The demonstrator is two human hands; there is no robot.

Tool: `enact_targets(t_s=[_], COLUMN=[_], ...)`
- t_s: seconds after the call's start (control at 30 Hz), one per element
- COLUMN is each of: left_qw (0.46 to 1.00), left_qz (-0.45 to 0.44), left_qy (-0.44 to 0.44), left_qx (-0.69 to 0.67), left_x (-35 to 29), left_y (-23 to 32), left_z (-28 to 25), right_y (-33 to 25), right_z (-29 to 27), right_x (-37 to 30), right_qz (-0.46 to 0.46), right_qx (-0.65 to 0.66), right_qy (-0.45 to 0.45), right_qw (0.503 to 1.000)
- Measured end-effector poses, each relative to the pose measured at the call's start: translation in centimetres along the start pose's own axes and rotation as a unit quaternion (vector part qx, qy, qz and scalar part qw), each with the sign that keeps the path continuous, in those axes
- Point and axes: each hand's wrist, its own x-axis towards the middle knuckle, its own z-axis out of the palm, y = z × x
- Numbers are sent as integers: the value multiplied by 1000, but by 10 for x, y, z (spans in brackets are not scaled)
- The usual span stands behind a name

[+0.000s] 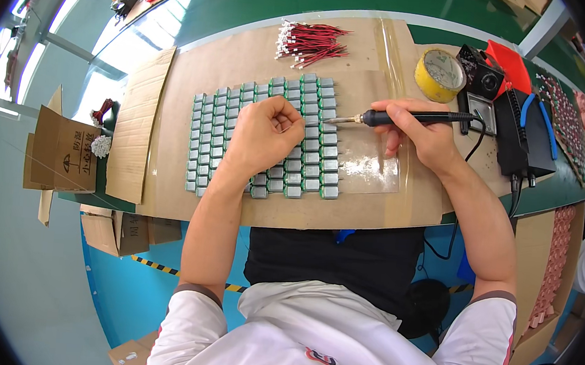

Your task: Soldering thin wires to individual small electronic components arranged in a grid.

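My right hand (418, 134) grips a soldering iron (427, 116) by its black handle. The iron's metal tip points left and reaches the right edge of several rows of small grey metal blocks with green boards (311, 169). Over the middle of these rows is my left hand (269, 132), its fingers curled together in a pinch. Whatever that pinch holds, if anything, is too small or hidden to make out. The hand covers part of the blocks beneath it.
A bundle of red and black wires with white connectors (311, 45) lies beyond the blocks. At the right are a yellow tape roll (440, 75), a black soldering station (519, 136) and blue-handled pliers (540, 124). An open carton (64, 152) stands left of a cardboard sheet (137, 131).
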Motion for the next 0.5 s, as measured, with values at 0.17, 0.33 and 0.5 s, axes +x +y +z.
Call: enact_targets(t_s=[0.17, 0.33, 0.5], left_qw=[1000, 1000, 1000], left_qz=[-8, -1, 0], left_qy=[11, 11, 8], left_qx=[-6, 0, 8], left_x=[-1, 0, 0], left_y=[1, 1, 3], left_z=[1, 0, 1], right_y=[1, 2, 0], right_z=[0, 0, 0], right_x=[0, 1, 0], right_qz=[-1, -4, -9], right_qx=[0, 0, -4], right_qy=[0, -1, 0], right_qw=[1000, 1000, 1000])
